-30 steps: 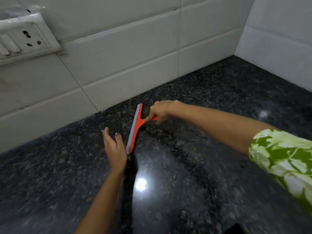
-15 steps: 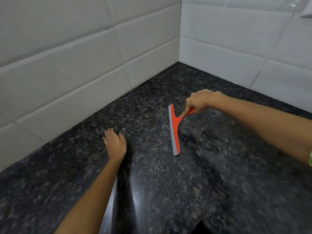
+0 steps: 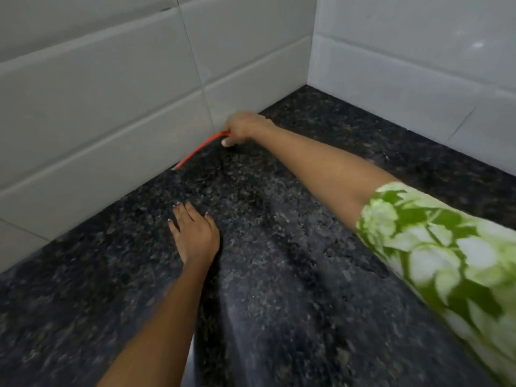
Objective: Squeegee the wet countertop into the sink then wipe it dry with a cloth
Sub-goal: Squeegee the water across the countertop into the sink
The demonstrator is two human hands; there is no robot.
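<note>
My right hand [image 3: 245, 128] grips the handle of the orange squeegee [image 3: 199, 150], whose blade lies along the foot of the tiled back wall, seen edge-on. My left hand [image 3: 194, 233] rests flat on the dark speckled granite countertop [image 3: 279, 261], fingers spread, holding nothing, a short way in front of the squeegee. Wet streaks show on the stone between the two hands. No sink and no cloth are in view.
White tiled walls [image 3: 111, 113] meet in a corner [image 3: 311, 65] at the back right and bound the counter on two sides. My green-and-white patterned sleeve [image 3: 446, 247] fills the right foreground.
My right hand has carried the squeegee from the middle of the counter back to the foot of the wall. My left hand has stayed flat on the stone.
</note>
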